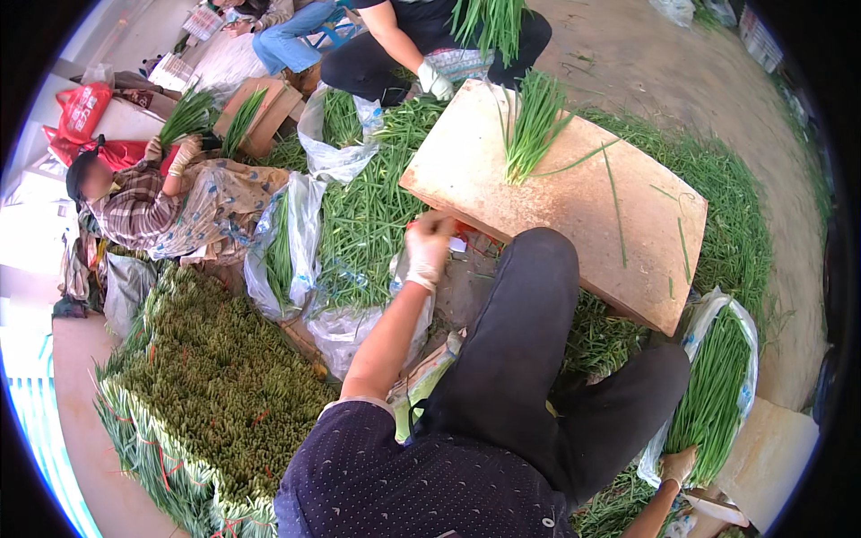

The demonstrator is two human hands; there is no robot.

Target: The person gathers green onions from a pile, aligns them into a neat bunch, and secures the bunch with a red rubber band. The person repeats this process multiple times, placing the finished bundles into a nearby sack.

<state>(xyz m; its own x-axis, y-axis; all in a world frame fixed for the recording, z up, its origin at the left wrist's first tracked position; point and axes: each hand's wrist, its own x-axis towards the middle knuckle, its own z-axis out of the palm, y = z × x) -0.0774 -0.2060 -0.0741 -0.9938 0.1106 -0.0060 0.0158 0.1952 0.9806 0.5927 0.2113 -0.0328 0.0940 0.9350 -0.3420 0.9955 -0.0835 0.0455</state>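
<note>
My left hand (429, 247), in a pale glove, is over the near left edge of a wooden board (464, 161), beside some red ties (479, 231). Its fingers are blurred, and whether they hold anything is unclear. Low at the right, my right hand (678, 465), also gloved, touches the lower end of a bundle of long green chives (713, 383) lying in a clear plastic bag (748, 329); leaves hide part of its fingers. On the board lie a small bunch of chives (528, 138) and several loose leaves (614, 202).
A large stack of tied chive bundles (222, 363) stands at the left. Loose chives (366, 222) in plastic cover the ground beyond my left hand. One co-worker (144, 202) holds a bunch at the left; another (403, 40) sits across the board, a gloved hand near its far corner.
</note>
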